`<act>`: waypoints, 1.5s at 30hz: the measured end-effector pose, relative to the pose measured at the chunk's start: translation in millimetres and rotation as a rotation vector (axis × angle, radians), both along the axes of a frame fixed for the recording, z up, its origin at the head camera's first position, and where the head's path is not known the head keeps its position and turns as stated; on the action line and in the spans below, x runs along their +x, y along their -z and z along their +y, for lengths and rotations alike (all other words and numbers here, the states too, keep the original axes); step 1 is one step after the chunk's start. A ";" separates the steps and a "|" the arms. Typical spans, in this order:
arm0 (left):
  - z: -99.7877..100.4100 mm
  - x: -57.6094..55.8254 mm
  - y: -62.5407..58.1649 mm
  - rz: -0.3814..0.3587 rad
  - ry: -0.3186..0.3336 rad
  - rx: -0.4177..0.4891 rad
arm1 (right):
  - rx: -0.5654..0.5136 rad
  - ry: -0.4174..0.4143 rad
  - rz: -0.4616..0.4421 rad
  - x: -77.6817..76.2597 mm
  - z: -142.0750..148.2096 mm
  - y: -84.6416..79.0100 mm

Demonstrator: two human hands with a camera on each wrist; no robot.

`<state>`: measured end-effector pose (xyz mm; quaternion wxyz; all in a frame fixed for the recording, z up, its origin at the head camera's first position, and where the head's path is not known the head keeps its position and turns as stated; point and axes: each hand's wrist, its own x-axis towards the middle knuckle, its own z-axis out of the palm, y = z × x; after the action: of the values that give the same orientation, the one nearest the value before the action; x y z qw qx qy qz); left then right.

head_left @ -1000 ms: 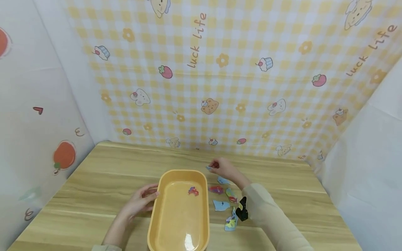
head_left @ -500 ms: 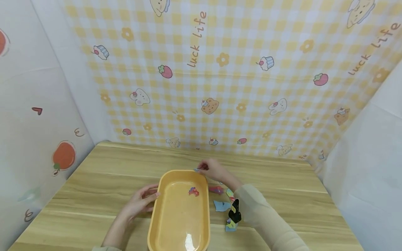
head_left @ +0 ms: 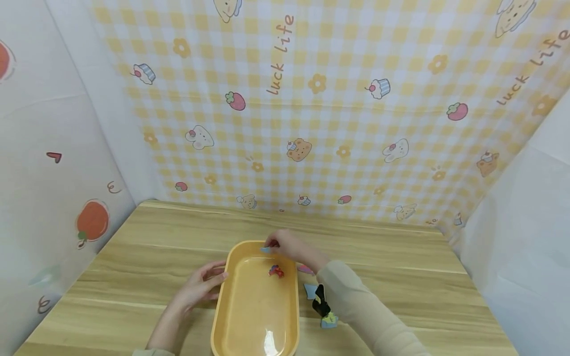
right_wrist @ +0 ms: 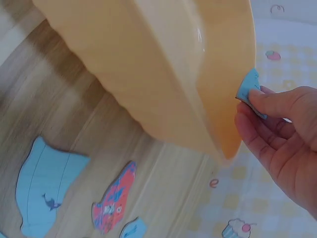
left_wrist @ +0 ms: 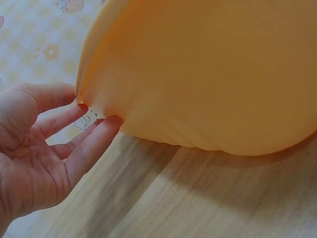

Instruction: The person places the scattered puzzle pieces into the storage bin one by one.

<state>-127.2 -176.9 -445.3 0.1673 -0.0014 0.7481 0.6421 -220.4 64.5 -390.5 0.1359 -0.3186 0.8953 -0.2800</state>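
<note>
A yellow plastic bin [head_left: 256, 311] stands on the wooden table. My left hand [head_left: 200, 286] holds its left side, thumb at the rim and the other fingertips against the outer wall, as the left wrist view shows. Between thumb and fingers, my right hand [head_left: 287, 245] pinches a small light blue puzzle piece [right_wrist: 250, 89]. It is over the bin's far end, inside the rim in the head view. A red and purple puzzle piece [head_left: 276, 271] lies on the bin's floor.
Right of the bin lie several puzzle pieces: a blue one with a dolphin [right_wrist: 47, 186], a pink and blue one [right_wrist: 115, 198], and a yellow and blue one [head_left: 329, 320]. The right forearm partly covers them. A checked curtain [head_left: 338, 123] hangs behind the table.
My right hand has carried the light blue puzzle piece leftward, from beyond the bin's far right corner to over its inside. The left hand has stayed at the rim.
</note>
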 end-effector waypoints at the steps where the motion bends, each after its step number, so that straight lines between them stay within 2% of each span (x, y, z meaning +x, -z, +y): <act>1: 0.1 0.1 -0.1 0.001 0.001 -0.002 | 0.010 -0.013 0.013 0.7 -1.8 0.3; 12: -0.4 0.5 -0.2 0.012 0.005 -0.003 | 0.184 -0.111 0.083 6.7 -24.1 2.4; 15: 0.6 0.4 0.2 0.006 -0.004 -0.002 | 0.218 -0.096 0.038 10.0 -28.9 4.3; 19: 2.1 0.2 1.1 0.004 -0.014 0.002 | 0.226 -0.007 -0.124 13.3 -31.9 8.5; 22: 2.7 0.2 1.6 0.007 -0.011 0.004 | 0.240 0.037 -0.179 13.3 -32.6 13.3; 27: 1.7 0.3 1.8 0.013 -0.003 0.001 | 0.285 0.034 -0.154 11.4 -34.9 20.3; 33: 2.1 -0.4 1.6 0.001 -0.022 0.002 | 0.316 0.028 -0.134 9.8 -36.8 24.4; 39: 3.0 0.1 1.0 -0.004 -0.026 -0.011 | 0.345 -0.006 -0.091 8.9 -35.6 25.1; 44: 2.7 -0.4 0.2 -0.001 -0.034 -0.020 | 0.327 0.013 -0.090 8.3 -33.3 21.0; 45: 2.7 -0.6 0.1 -0.001 -0.037 -0.019 | 0.323 0.007 -0.067 8.0 -32.7 19.4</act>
<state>-127.8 -174.2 -445.4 0.1558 -0.0174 0.7540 0.6378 -212.4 31.8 -409.9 0.2143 -0.2800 0.9247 -0.1433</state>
